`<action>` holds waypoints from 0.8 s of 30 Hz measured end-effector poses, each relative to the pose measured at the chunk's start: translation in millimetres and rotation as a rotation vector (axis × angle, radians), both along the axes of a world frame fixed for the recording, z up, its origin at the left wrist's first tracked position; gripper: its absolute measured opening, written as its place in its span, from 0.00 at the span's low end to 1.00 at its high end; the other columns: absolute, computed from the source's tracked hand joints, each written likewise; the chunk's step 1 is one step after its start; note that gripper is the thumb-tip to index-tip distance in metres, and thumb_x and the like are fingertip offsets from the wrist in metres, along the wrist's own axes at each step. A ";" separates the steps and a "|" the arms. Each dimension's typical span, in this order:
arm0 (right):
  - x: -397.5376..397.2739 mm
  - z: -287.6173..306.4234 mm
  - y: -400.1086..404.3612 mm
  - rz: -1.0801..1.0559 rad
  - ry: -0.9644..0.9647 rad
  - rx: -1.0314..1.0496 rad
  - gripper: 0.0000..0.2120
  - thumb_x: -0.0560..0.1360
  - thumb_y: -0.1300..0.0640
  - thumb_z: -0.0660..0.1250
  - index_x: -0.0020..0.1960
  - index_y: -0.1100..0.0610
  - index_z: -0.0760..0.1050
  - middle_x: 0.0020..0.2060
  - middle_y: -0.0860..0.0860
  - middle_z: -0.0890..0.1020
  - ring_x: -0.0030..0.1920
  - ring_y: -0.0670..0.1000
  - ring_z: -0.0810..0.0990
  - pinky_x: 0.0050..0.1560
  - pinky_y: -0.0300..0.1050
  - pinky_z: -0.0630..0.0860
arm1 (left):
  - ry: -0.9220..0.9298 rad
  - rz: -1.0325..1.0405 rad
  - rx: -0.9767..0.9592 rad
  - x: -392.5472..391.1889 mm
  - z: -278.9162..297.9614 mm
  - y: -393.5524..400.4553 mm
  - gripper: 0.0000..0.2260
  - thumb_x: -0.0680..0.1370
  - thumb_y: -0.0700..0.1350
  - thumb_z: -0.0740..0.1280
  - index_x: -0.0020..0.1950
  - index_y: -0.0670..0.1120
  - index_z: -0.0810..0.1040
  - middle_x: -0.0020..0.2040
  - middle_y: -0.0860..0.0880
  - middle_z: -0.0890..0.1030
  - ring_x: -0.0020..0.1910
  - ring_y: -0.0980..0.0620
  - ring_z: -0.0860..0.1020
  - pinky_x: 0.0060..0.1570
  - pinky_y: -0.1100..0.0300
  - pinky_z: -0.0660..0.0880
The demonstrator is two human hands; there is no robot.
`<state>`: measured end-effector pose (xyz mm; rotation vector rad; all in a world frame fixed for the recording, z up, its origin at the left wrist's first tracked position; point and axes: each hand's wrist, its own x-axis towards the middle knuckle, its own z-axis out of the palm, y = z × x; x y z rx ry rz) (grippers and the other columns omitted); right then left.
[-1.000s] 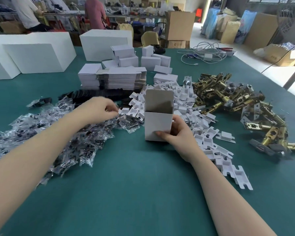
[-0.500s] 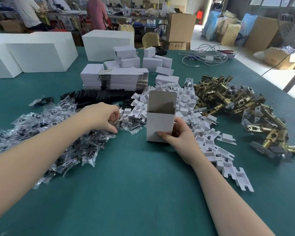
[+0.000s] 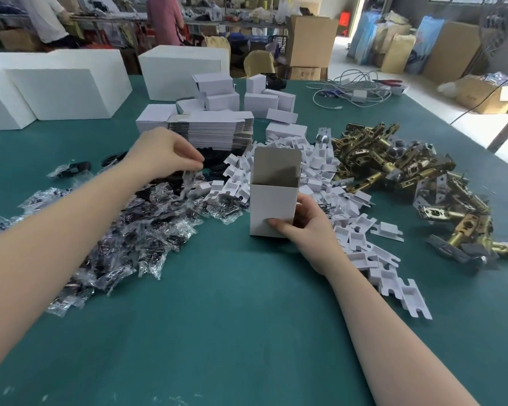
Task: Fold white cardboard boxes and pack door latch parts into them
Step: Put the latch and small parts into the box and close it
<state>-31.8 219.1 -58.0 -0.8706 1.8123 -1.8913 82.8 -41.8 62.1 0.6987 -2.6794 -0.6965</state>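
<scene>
White cardboard, folded into a small upright box [image 3: 273, 210], stands on the green table [image 3: 232, 332] right in front of the person, its top open and its lid flap raised at the back, showing a grey-brown inner face. It looks light and thin-walled, and only the right hand [image 3: 308, 230] steadies it, thumb on the front face and fingers curled round the right side near the base. Too hard a squeeze would probably dent the walls; too loose a hold and a nudge could tip it over.

Just left of the box, the left hand [image 3: 170, 152] pinches a clear plastic packet [image 3: 189, 178] between thumb and fingertips, lifted a little above the heap of similar packets [image 3: 123, 230] holding dark parts. The film looks slippery and crinkled, so the packet may slide out of the pinch, or a neighbouring packet may drag up with it. Going in, it could catch on the box rim or knock the raised flap.

Behind and to the right of the box lies a spread of white cardboard inserts [image 3: 361, 230], and beyond those a pile of brass door latches [image 3: 393, 168]. A stack of flat unfolded boxes [image 3: 211, 131] sits further back, with finished small boxes [image 3: 260, 102] behind it.
</scene>
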 end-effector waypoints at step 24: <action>2.8 2.0 0.7 -0.008 0.013 0.002 0.21 0.72 0.62 0.76 0.58 0.44 0.75 0.50 0.45 0.85 0.52 0.45 0.84 0.49 0.38 0.79 | 0.687 -0.282 0.375 -11.3 15.1 81.6 0.16 0.74 0.35 0.72 0.57 0.50 0.78 0.52 0.55 0.83 0.53 0.59 0.82 0.53 0.64 0.78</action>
